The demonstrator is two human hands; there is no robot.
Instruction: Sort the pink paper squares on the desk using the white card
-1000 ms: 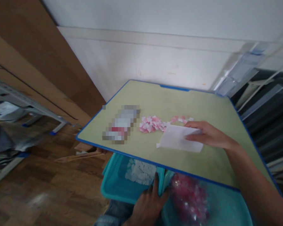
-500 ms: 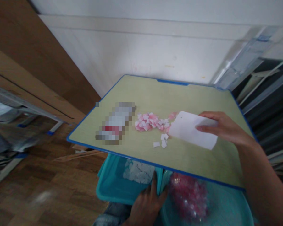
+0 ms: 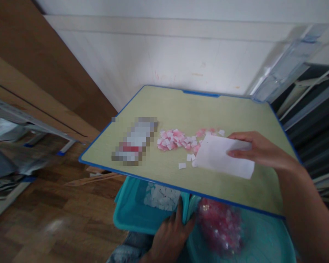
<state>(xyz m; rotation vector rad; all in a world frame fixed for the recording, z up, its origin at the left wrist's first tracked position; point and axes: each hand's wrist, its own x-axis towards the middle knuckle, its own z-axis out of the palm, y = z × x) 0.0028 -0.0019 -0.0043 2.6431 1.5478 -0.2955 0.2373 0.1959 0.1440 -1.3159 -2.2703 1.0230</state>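
My right hand (image 3: pixel 246 148) pinches a white card (image 3: pixel 222 155) between thumb and fingers, low over the board. The card's left edge is against or just above the right end of a pile of small pink and white paper squares (image 3: pixel 172 139). Some pink and white pieces lie beyond the card's far edge, and a few white squares (image 3: pixel 182 166) lie apart on the near side. Below the board, my left hand (image 3: pixel 172 232) grips the rim of a teal plastic basin (image 3: pixel 134 223), with white paper squares (image 3: pixel 161 197) inside it.
The pale yellow-green folding board (image 3: pixel 164 106) has a blue edge and stands against a white wall (image 3: pixel 153 54). A blurred-out phone-like object (image 3: pixel 135 140) lies on its left. A second teal basin (image 3: pixel 265 233) under the front edge holds a shiny clear bag of pink-red material (image 3: pixel 220 226).
My right hand has moved the card slightly toward me. More pink and white pieces now show behind its far edge. My left hand stays on the basin's rim.
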